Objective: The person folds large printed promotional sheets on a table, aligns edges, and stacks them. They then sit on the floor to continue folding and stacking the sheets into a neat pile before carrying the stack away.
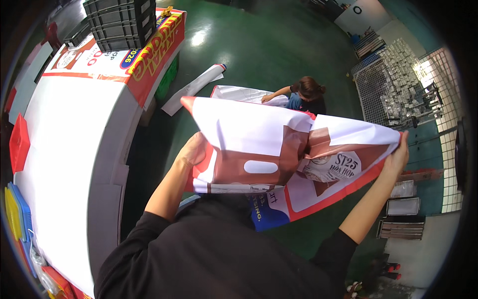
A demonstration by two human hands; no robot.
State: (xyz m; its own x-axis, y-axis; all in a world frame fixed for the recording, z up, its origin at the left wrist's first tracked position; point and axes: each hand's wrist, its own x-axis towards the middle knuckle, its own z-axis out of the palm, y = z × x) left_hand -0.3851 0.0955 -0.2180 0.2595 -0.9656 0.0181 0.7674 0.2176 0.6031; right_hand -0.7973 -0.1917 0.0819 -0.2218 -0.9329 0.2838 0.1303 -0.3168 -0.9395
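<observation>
white and reddish-brown printed banner sheet [259, 144] fills the middle of my head view, held up in the air in front of the chest, folded over on itself with a crease running down near its centre. left hand [194, 149] is closed on the sheet's left edge, fingers tucked behind it and thumb side facing me. right hand [398, 154] pinches the far right corner, arm stretched well out, so the sheet hangs spread between the two. a blue and red part of the print droops from the lower edge, just above the black sleeves.

off to my left there's a long table [69, 149] covered with a white sheet, with dark grey crates [119, 22] stacked at its far end. past the banner, another person [306, 94] crouches on the green floor [269, 45] over another white sheet [249, 93]. a wire mesh rack [398, 84] stands at the right.
</observation>
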